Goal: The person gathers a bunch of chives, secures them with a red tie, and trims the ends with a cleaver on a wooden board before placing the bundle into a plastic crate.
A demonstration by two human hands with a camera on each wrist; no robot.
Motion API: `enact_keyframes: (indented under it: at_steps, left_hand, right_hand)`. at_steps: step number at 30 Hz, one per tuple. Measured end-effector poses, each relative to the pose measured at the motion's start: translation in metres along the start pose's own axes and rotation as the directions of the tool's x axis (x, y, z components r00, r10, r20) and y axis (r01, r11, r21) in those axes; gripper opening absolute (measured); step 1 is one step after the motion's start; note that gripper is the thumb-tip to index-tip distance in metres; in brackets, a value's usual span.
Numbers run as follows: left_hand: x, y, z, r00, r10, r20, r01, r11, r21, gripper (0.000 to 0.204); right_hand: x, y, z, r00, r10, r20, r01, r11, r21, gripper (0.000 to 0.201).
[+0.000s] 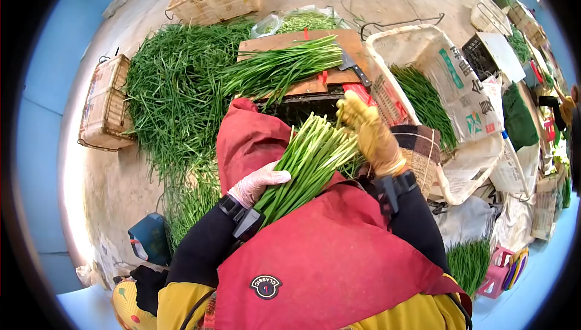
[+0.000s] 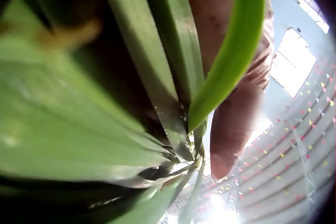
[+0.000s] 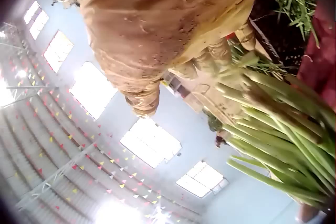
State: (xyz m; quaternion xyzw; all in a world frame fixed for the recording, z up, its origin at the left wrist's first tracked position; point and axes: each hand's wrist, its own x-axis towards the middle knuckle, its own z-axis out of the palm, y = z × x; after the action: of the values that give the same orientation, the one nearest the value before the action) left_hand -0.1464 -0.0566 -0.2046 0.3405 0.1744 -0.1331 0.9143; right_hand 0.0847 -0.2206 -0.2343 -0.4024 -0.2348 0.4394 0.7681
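Observation:
A bunch of garlic chives (image 1: pixel 308 160) lies slanted over the red apron, its pale stem ends pointing up and away. My left hand (image 1: pixel 260 183), in a thin whitish glove, grips the bunch from the left with the thumb across the top; the left wrist view shows green leaves (image 2: pixel 131 66) close up beside that hand. Just right of the stem ends is my right hand (image 1: pixel 370 130) in a soiled yellow glove, raised and holding nothing. In the right wrist view the stem ends (image 3: pixel 283 134) lie beside its gloved fingers (image 3: pixel 218 53).
Ahead, a wooden board (image 1: pixel 354 48) bears another bundle of chives (image 1: pixel 284 63) and a knife (image 1: pixel 354 68). A large heap of chives (image 1: pixel 175 82) spreads to the left. On the right stands a white plastic crate (image 1: pixel 387 88) with chives inside. A blue-green container (image 1: pixel 149 239) sits at lower left.

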Motion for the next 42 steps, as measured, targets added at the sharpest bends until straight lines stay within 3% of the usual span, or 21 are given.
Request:
enact_keyframes:
  at_steps: [1, 3, 4, 7, 8, 11, 13, 15, 16, 17, 19, 21, 25, 27, 29, 31, 34, 35, 38, 40, 42]
  left_hand:
    - [0.001, -0.001, 0.000, 1.000, -0.003, 0.003, 0.003, 1.000, 0.003, 0.087]
    - [0.003, -0.002, -0.001, 1.000, 0.007, 0.002, -0.007, 1.000, 0.000, 0.088]
    - [0.003, -0.003, -0.002, 1.000, 0.003, 0.001, -0.003, 1.000, 0.000, 0.088]
    - [0.002, -0.007, -0.008, 1.000, -0.001, 0.007, 0.001, 1.000, 0.004, 0.088]
    - [0.002, -0.007, -0.012, 1.000, 0.001, 0.015, -0.001, 1.000, 0.014, 0.088]
    - [-0.004, -0.006, -0.010, 0.999, 0.029, -0.019, -0.029, 0.999, 0.019, 0.089]
    - [-0.003, -0.006, -0.005, 0.999, 0.036, -0.005, -0.036, 0.999, -0.040, 0.089]
    - [0.000, -0.004, 0.001, 1.000, 0.016, 0.023, -0.016, 1.000, 0.004, 0.089]
    - [0.002, -0.004, 0.003, 0.999, 0.000, 0.046, -0.002, 0.999, 0.050, 0.089]
    - [0.003, -0.006, 0.003, 0.997, -0.017, 0.074, 0.009, 0.994, 0.105, 0.086]
    - [0.011, -0.023, -0.002, 0.998, 0.034, 0.057, -0.044, 0.980, 0.195, 0.082]
    - [0.009, -0.019, -0.004, 0.999, 0.006, 0.054, -0.018, 0.974, 0.225, 0.079]
    - [0.007, -0.020, -0.006, 1.000, 0.027, 0.004, -0.027, 0.972, 0.233, 0.078]
    - [0.004, -0.019, -0.005, 0.998, 0.054, -0.013, -0.050, 0.978, 0.200, 0.077]
    - [0.003, -0.017, -0.007, 0.998, 0.042, -0.037, -0.036, 0.991, 0.132, 0.065]
    - [0.004, -0.013, -0.002, 0.999, 0.021, -0.036, -0.017, 0.993, 0.115, 0.063]
    - [0.008, -0.014, 0.003, 0.999, 0.043, -0.030, -0.036, 0.979, 0.199, 0.063]
    - [0.007, -0.015, 0.004, 0.999, 0.045, -0.029, -0.038, 0.978, 0.203, 0.063]
    - [0.004, -0.016, 0.004, 0.991, 0.102, -0.084, -0.080, 0.970, 0.228, 0.074]
    - [0.001, -0.018, 0.001, 0.991, 0.102, -0.087, -0.080, 0.972, 0.221, 0.073]
    - [0.000, -0.016, 0.005, 0.988, 0.126, -0.090, -0.102, 0.968, 0.228, 0.071]
  right_hand:
    - [0.003, -0.003, -0.008, 1.000, -0.013, -0.028, 0.012, 1.000, -0.028, 0.079]
    - [0.016, -0.012, 0.009, 0.945, 0.315, 0.089, -0.267, 0.900, -0.344, 0.074]
    - [0.009, 0.010, 0.000, 0.929, 0.168, 0.329, 0.033, 0.849, -0.527, 0.073]
    - [0.003, -0.006, 0.016, 0.963, 0.104, 0.248, -0.020, 0.948, -0.319, 0.078]
    - [0.001, -0.019, 0.014, 0.969, 0.241, 0.050, -0.220, 0.940, -0.259, 0.079]
    - [-0.009, -0.022, -0.007, 0.926, 0.375, 0.049, -0.349, 0.896, -0.275, 0.086]
    - [-0.026, -0.011, 0.011, 0.945, 0.297, 0.140, -0.277, 0.950, -0.146, 0.082]
    - [-0.027, -0.008, 0.018, 0.910, 0.371, 0.182, -0.353, 0.927, -0.126, 0.063]
    - [-0.033, -0.004, 0.026, 0.956, 0.293, -0.019, -0.293, 0.952, -0.085, 0.046]
    - [-0.034, -0.003, 0.021, 0.956, 0.292, -0.023, -0.293, 0.953, -0.080, 0.046]
    - [-0.033, -0.002, 0.007, 0.935, 0.344, -0.086, -0.354, 0.915, -0.192, 0.035]
    - [-0.033, -0.010, 0.008, 0.943, 0.290, -0.166, -0.324, 0.916, -0.238, 0.020]
    - [-0.033, -0.031, -0.015, 0.905, 0.087, -0.416, -0.280, 0.859, -0.429, 0.018]
    - [-0.039, -0.030, -0.029, 0.933, 0.007, -0.359, -0.151, 0.914, -0.376, 0.018]
    - [-0.043, -0.026, -0.025, 0.980, -0.067, -0.188, -0.048, 0.835, -0.549, 0.023]
    - [-0.042, -0.029, 0.009, 0.978, 0.123, -0.168, -0.197, 0.813, -0.548, 0.036]
    - [-0.035, 0.014, 0.036, 0.968, 0.236, 0.084, -0.216, 0.955, -0.202, 0.057]
    - [-0.036, 0.022, 0.047, 0.973, 0.229, 0.024, -0.227, 0.972, -0.057, 0.054]
    - [-0.028, 0.015, 0.040, 0.965, 0.264, -0.015, -0.263, 0.956, -0.126, 0.054]
    - [-0.023, 0.011, 0.021, 0.979, 0.137, -0.152, -0.179, 0.932, -0.314, 0.052]
    - [-0.021, 0.000, -0.005, 0.935, -0.001, -0.355, -0.116, 0.945, -0.307, 0.036]
